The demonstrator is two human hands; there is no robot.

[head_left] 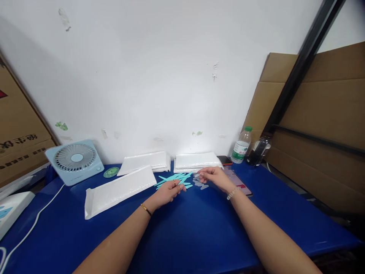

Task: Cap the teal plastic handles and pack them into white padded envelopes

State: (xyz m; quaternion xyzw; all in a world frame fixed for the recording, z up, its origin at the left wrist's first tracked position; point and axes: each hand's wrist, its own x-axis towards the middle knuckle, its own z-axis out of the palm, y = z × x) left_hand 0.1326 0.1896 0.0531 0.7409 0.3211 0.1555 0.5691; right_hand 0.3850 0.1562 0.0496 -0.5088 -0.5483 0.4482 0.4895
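My left hand [168,191] is closed in a pinch at the near edge of a loose pile of teal flat sticks [173,177]; the end of one teal stick shows at its fingertips. My right hand [213,178] pinches at a small translucent flat piece [196,176], beside several similar translucent pieces [202,185] on the blue table. The two hands are apart, the left one slightly nearer to me. Left of the teal pile lies a single white padded envelope [121,192], flat and slanted.
Two stacks of white padded envelopes, a left stack [145,161] and a right stack [196,160], lie by the wall. A blue fan [75,161] and a green disc [111,172] are left. A phone [225,160], pink sheet [238,182], water bottle [241,146] and dark bottle [259,150] are right.
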